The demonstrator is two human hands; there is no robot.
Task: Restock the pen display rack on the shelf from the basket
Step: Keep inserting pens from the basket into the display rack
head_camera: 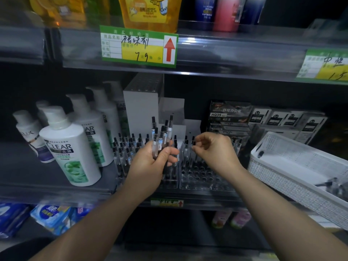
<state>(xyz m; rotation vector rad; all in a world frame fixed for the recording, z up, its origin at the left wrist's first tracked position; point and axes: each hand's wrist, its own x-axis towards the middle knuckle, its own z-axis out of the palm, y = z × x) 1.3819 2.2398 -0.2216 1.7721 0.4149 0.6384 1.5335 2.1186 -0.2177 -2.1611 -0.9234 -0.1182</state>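
The pen display rack (204, 178) is a clear plastic block of holes on the middle shelf. Its left part is full of upright black-capped pens (125, 147); its right front holes are bare. My left hand (150, 162) grips a bundle of several pens (162, 134) upright, just above the rack's middle. My right hand (212, 149) hovers over the right part, its thumb and forefinger pinching the black top of one pen (193, 143) standing in the rack. The white mesh basket (293, 166) sits tilted at the right, with a few pens (329, 184) left in it.
White shampoo bottles (71, 147) stand close to the rack's left side. White card tiers (143, 110) rise behind the rack, and stacked pen boxes (229, 117) sit behind right. The upper shelf edge (226, 53) with price tags hangs low overhead.
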